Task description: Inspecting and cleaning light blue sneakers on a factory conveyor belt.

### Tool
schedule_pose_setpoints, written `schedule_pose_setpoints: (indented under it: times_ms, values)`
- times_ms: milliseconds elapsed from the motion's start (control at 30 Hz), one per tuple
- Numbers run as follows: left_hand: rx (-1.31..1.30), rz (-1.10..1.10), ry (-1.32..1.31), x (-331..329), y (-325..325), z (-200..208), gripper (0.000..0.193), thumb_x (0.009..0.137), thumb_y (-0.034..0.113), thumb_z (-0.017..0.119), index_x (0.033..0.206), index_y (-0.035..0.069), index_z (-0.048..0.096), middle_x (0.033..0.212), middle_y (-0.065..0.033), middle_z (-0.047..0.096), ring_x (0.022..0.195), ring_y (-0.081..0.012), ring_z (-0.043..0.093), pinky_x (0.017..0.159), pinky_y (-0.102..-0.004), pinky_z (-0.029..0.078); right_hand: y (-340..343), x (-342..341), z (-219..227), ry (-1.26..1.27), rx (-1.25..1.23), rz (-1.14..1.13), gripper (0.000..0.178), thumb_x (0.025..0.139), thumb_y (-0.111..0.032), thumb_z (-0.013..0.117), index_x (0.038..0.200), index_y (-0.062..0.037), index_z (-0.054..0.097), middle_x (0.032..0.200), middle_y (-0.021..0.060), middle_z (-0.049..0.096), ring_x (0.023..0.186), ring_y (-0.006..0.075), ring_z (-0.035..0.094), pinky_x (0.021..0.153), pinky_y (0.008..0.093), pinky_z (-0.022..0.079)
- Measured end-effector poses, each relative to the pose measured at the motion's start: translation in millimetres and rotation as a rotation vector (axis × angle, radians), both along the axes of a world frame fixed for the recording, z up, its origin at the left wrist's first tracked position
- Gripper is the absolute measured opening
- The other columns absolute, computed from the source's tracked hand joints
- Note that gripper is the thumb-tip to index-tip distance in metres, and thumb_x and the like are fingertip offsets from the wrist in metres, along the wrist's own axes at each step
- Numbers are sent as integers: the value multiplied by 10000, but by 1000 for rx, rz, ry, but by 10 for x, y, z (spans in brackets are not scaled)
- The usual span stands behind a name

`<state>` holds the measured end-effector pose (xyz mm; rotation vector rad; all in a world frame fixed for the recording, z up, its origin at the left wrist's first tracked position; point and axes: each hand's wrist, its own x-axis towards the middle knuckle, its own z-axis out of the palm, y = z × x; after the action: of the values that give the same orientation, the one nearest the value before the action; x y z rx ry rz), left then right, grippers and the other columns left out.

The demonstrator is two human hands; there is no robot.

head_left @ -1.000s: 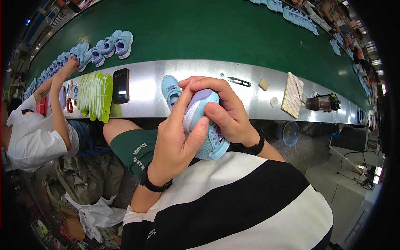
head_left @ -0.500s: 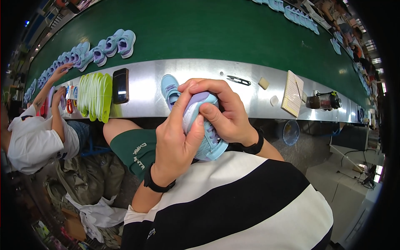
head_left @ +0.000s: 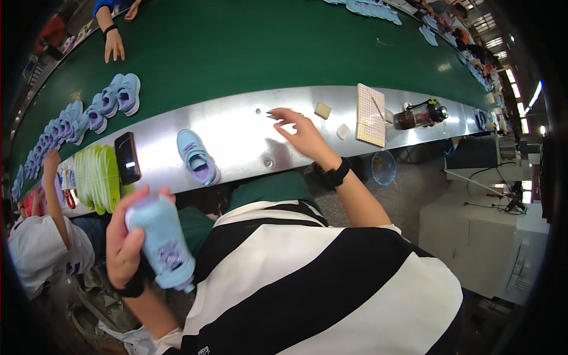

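Observation:
My left hand (head_left: 122, 245) grips a pale blue sneaker (head_left: 163, 242) with lilac details, held off the table at the lower left and slightly blurred. Over the metal tabletop, my right hand (head_left: 303, 139) has its fingers bent around a pair of black thread snips (head_left: 270, 114). Only the dark tips of the snips show past the fingers; the rest is covered by the hand. Between my hands, a second pale blue sneaker (head_left: 197, 158) lies on the metal with its lilac-lined opening toward me.
A phone (head_left: 127, 157) and a tied bundle of lime-green strips (head_left: 96, 179) lie left. Rightward are a beige block (head_left: 322, 110), a white piece (head_left: 342, 131), a notepad (head_left: 371, 115) and a bottle (head_left: 420, 115). Sneakers (head_left: 128, 94) line the green belt (head_left: 236, 47); a co-worker's hand (head_left: 114, 45) reaches over it.
My hands have parted. The left carries the sneaker down and left; the right has let go of it and moved onto the thread snips. My view has shifted rightward.

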<state>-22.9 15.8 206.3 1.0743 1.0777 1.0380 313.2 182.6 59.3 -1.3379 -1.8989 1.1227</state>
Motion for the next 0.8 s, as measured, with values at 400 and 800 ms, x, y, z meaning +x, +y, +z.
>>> schedule_pose_setpoints:
  times_ms: [400, 800]
  values:
    - [-163, -360, 315, 549, -125, -273, 477, 833, 178, 719, 1259, 32, 563, 1137, -118, 653, 1003, -210, 639, 885, -301, 481, 245, 2104, -1018, -622, -28, -347, 356, 772, -199, 774, 1014, -12, 593, 829, 96, 654, 859, 216, 636, 686, 301, 495]
    - [-100, -558, 459, 747, -118, -203, 380, 823, 212, 700, 1150, 39, 614, 847, -202, 677, 749, -346, 672, 684, -362, 529, -965, -410, 1134, 305, -105, 631, 159, 896, -127, 667, 976, -4, 604, 848, 101, 657, 712, 175, 643, 616, 278, 501]
